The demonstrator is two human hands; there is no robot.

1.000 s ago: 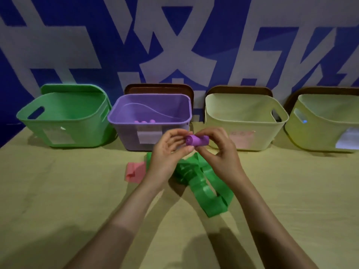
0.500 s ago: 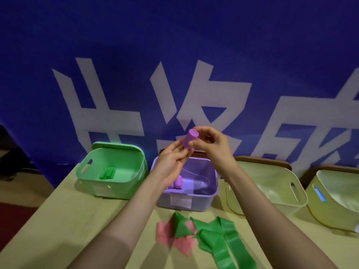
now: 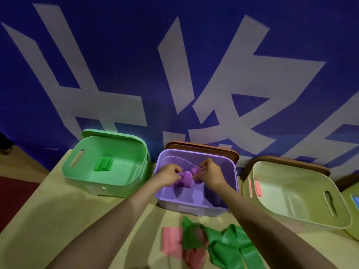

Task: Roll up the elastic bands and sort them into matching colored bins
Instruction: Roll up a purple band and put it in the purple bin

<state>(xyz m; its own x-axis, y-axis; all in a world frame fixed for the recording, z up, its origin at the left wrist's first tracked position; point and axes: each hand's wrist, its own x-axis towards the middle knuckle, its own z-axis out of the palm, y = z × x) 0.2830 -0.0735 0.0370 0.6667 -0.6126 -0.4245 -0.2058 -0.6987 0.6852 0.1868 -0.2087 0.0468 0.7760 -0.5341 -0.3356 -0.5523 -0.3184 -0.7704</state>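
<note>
Both my hands reach down into the purple bin (image 3: 196, 207). My left hand (image 3: 168, 176) curls its fingers against a purple rolled band (image 3: 185, 178), and my right hand (image 3: 210, 173) pinches the roll's far end. More purple rolls lie under it, partly hidden by my fingers. A green roll (image 3: 103, 164) lies in the green bin (image 3: 108, 189) on the left. Pink rolls (image 3: 257, 188) lean inside the cream bin (image 3: 295, 212) on the right. A loose green band (image 3: 229, 247) and a loose pink band (image 3: 171, 241) lie tangled on the table in front of the purple bin.
The bins stand in a row on a yellowish table (image 3: 58, 220) against a blue banner with white characters. A fourth bin (image 3: 352, 228) at the far right edge holds something blue. Brown lids stand behind the purple and cream bins.
My hands have come down from in front of the banner into the purple bin, carrying the purple roll. The camera has tipped downward and closer to the bins.
</note>
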